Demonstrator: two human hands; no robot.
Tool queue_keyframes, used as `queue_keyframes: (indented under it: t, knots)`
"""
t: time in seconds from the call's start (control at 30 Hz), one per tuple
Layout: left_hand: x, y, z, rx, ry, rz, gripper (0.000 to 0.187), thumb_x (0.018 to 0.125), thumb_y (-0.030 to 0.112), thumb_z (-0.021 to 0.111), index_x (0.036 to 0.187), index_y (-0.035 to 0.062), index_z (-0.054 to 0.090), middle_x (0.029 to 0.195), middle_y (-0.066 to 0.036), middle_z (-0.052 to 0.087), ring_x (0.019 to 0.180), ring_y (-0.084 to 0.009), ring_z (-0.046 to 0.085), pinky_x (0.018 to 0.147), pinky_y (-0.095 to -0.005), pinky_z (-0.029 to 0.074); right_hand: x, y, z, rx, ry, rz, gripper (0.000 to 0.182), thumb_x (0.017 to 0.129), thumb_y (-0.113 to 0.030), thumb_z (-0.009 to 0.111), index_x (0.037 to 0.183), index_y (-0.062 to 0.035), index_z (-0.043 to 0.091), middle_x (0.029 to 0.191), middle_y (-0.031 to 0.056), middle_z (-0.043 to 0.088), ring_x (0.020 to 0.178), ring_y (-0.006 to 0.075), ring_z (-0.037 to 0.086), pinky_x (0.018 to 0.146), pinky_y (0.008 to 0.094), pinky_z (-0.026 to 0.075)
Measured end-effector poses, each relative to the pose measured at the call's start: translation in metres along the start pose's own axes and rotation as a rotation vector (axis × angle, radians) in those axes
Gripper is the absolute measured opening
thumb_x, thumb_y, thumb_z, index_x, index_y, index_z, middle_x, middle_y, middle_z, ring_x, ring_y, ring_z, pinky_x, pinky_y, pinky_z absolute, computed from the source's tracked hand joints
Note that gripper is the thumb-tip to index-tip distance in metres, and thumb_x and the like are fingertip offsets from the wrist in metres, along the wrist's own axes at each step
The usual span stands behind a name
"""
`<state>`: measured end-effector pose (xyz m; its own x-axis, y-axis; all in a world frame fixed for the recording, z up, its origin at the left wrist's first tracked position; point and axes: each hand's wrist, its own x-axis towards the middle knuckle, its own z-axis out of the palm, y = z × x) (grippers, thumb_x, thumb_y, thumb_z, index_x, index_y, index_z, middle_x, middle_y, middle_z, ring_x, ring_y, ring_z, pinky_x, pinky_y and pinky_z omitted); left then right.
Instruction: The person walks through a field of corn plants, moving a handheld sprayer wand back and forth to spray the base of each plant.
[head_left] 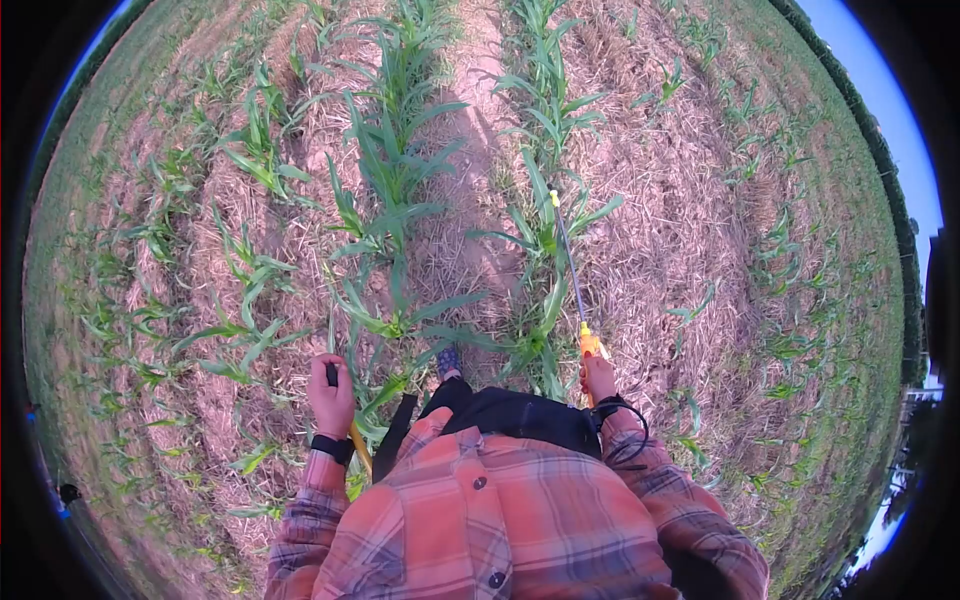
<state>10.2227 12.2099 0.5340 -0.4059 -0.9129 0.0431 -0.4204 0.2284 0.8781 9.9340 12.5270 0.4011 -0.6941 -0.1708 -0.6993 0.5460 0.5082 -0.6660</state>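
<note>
My right hand (597,378) is wrapped around the yellow handle of a spray wand (571,262). Its thin dark tube points ahead and slightly left, ending in a yellow nozzle (555,199) that overlaps the leaves of a young corn plant (545,235). On the left side, my left hand (331,395) is closed on a black grip (332,374). A yellow rod (360,450) shows below that wrist, running down behind my sleeve. A dark cable (630,440) loops beside my right wrist.
Rows of corn plants (385,170) run away from me, with a bare soil strip (470,130) between two of them. Dry straw (650,190) covers much of the ground. My patterned shoe (448,360) stands between the plants. Trees (885,160) line the field's edge.
</note>
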Motion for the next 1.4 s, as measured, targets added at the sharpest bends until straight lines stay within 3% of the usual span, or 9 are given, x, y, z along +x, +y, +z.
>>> queue_keyframes:
  t: [0.33, 0.47, 0.57, 0.7, 0.73, 0.9, 0.97, 1.13, 1.4]
  knots:
    - [0.075, 0.01, 0.025, 0.119, -0.064, -0.096, 0.008, 0.074, 0.002, 0.048, 0.082, 0.0053, 0.046, 0.059, -0.001, 0.045, 0.051, -0.0077, 0.042, 0.048, -0.0218, 0.034, 0.03, -0.069, 0.069, -0.448, -0.348, -0.175, 0.032, 0.083, -0.035, 0.043, 0.072, -0.0058, 0.05, 0.051, -0.0012, 0.044, 0.037, 0.0064, 0.039, 0.032, 0.0206, 0.031]
    - [0.105, 0.032, 0.044, 0.108, -0.023, -0.081, 0.008, 0.075, 0.003, 0.049, 0.081, 0.0051, 0.046, 0.06, -0.002, 0.046, 0.052, -0.0076, 0.041, 0.048, -0.0218, 0.034, 0.064, -0.091, 0.081, -0.44, -0.409, -0.248, 0.035, 0.08, -0.036, 0.045, 0.067, -0.0044, 0.051, 0.051, 0.0016, 0.05, 0.045, 0.0102, 0.048, 0.044, 0.0251, 0.038]
    - [0.136, 0.046, 0.065, 0.109, 0.049, -0.015, 0.008, 0.075, 0.004, 0.05, 0.082, 0.0047, 0.046, 0.061, -0.002, 0.047, 0.054, -0.0071, 0.042, 0.049, -0.0221, 0.035, 0.11, -0.103, 0.082, -0.34, -0.429, -0.226, 0.036, 0.082, -0.038, 0.043, 0.07, -0.0054, 0.052, 0.051, -0.0009, 0.047, 0.041, 0.0075, 0.044, 0.037, 0.0215, 0.034]
    - [0.175, 0.066, 0.099, 0.124, 0.065, 0.06, 0.007, 0.076, 0.005, 0.049, 0.082, 0.0041, 0.046, 0.063, -0.001, 0.047, 0.055, -0.0078, 0.041, 0.05, -0.0224, 0.035, 0.15, -0.14, 0.061, -0.375, -0.301, -0.274, 0.032, 0.082, -0.035, 0.044, 0.07, -0.0062, 0.052, 0.052, -0.0015, 0.047, 0.04, 0.0067, 0.042, 0.036, 0.0209, 0.032]
    - [0.182, 0.072, 0.108, 0.148, 0.027, 0.042, 0.006, 0.077, 0.004, 0.048, 0.082, 0.0046, 0.045, 0.063, 0.0, 0.044, 0.053, -0.0059, 0.039, 0.047, -0.0207, 0.032, 0.157, -0.152, 0.054, -0.277, -0.307, -0.131, 0.03, 0.081, -0.034, 0.045, 0.071, -0.0068, 0.051, 0.051, -0.0023, 0.044, 0.039, 0.006, 0.039, 0.034, 0.0209, 0.03]
    - [0.21, 0.092, 0.151, 0.216, 0.042, 0.12, 0.005, 0.077, 0.005, 0.048, 0.082, 0.005, 0.046, 0.059, 0.003, 0.04, 0.051, -0.0048, 0.037, 0.046, -0.0194, 0.031, 0.199, -0.183, 0.015, -0.099, -0.229, -0.065, 0.028, 0.08, -0.033, 0.045, 0.072, -0.0066, 0.05, 0.052, -0.0003, 0.046, 0.037, 0.0082, 0.039, 0.034, 0.0232, 0.031]
    - [0.216, 0.097, 0.16, 0.215, 0.037, 0.084, 0.005, 0.077, 0.004, 0.048, 0.082, 0.0045, 0.046, 0.061, 0.001, 0.043, 0.053, -0.006, 0.038, 0.048, -0.0208, 0.033, 0.207, -0.198, 0.001, 0.008, -0.099, -0.024, 0.027, 0.08, -0.032, 0.046, 0.072, -0.0064, 0.049, 0.052, -0.0009, 0.045, 0.036, 0.0078, 0.039, 0.034, 0.0221, 0.03]
    - [0.23, 0.114, 0.173, 0.17, 0.046, 0.005, 0.006, 0.076, 0.004, 0.048, 0.082, 0.0044, 0.046, 0.06, 0.0, 0.044, 0.054, -0.0067, 0.04, 0.048, -0.0217, 0.035, 0.247, -0.215, -0.033, 0.085, -0.059, -0.068, 0.031, 0.083, -0.035, 0.042, 0.081, -0.0046, 0.05, 0.054, 0.0002, 0.043, 0.035, 0.0074, 0.039, 0.03, 0.0209, 0.03]
    - [0.272, 0.108, 0.194, 0.188, 0.008, 0.028, 0.007, 0.075, 0.004, 0.05, 0.082, 0.0049, 0.047, 0.058, 0.0, 0.042, 0.051, -0.0058, 0.038, 0.046, -0.021, 0.032, 0.271, -0.259, -0.045, 0.303, 0.114, -0.065, 0.033, 0.083, -0.036, 0.042, 0.081, -0.0035, 0.049, 0.052, -0.0009, 0.042, 0.035, 0.0062, 0.038, 0.03, 0.0198, 0.031]
